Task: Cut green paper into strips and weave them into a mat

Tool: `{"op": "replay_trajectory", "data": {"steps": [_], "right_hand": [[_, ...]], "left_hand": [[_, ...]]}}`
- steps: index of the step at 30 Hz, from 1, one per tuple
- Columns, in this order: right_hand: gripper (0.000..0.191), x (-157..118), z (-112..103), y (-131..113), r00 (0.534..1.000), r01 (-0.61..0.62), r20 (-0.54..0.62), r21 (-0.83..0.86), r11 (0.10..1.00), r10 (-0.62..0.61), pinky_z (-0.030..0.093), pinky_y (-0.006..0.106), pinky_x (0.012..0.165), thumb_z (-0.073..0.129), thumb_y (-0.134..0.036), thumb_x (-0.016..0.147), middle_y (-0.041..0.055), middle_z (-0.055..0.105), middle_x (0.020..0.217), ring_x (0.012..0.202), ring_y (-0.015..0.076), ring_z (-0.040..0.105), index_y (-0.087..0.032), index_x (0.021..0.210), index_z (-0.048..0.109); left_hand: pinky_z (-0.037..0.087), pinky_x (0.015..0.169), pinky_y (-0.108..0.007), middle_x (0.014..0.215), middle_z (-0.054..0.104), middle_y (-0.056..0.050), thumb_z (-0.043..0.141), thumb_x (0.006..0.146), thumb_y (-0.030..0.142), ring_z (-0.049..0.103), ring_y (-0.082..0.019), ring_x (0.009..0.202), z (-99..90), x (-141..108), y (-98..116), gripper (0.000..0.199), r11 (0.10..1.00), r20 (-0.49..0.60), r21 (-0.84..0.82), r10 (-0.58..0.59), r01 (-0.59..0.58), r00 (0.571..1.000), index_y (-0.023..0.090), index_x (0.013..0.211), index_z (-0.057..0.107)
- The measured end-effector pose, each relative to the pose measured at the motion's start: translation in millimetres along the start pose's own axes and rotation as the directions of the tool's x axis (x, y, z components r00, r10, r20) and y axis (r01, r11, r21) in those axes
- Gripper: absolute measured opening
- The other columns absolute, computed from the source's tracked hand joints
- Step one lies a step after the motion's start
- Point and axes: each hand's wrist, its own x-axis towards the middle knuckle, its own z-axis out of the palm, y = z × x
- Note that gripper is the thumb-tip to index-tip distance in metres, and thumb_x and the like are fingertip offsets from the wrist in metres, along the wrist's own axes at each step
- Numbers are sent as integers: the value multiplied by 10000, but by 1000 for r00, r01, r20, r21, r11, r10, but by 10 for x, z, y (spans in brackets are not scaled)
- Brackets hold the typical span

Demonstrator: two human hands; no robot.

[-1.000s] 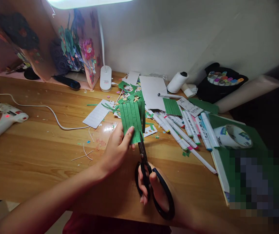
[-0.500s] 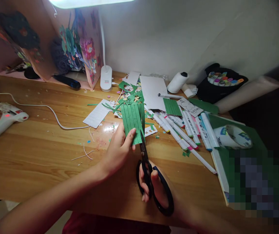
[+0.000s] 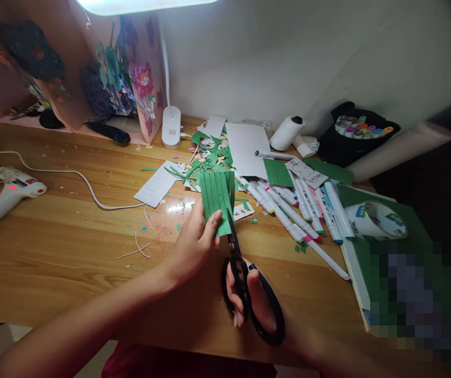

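Nearest, the right hand (image 3: 261,300) has its fingers clamped around black scissors (image 3: 232,245), whose blades point at the right edge of a lined green card (image 3: 214,197). At the card's lower left, the left hand (image 3: 193,245) pinches it, fingers closed, above a wooden worktop (image 3: 71,252). Right of the card lie markers (image 3: 294,213); just beyond it, green scraps (image 3: 223,156).

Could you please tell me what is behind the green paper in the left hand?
Past the top edge of the green paper, a pile of green scraps shows on the table. The sheet covers whatever lies directly behind it, including part of the left hand.
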Motion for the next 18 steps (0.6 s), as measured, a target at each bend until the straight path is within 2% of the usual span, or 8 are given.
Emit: {"op": "replay_trajectory", "data": {"steps": [9,15,18], "right_hand": [[661,-47,6,-196,999,-39,-18,-119,992,37,373,191,415,271,-829,726,-57,414,547,403,72,445,-187,764,422],[709,-16,4,-35,1000,23,-18,-4,1000,-23,398,199,436,226,-852,702,-63,419,554,401,67,441,-183,821,430],[708,-12,8,-23,998,51,-21,-6,999,-51,387,192,411,232,-855,699,-66,416,526,384,67,432,-182,796,432]], "left_hand": [[411,460,-162,813,454,6,446,918,359,419,-72,569,7,5,19,257,1000,9,-31,-1,2,1000,199,1117,462],[412,457,-180,781,481,7,459,911,369,416,-62,516,13,-31,-23,263,999,48,8,-32,31,998,201,1113,471],[409,450,-179,795,482,4,453,915,370,423,-61,519,21,-41,-27,267,1000,47,-10,-19,20,999,201,1122,463]]}}
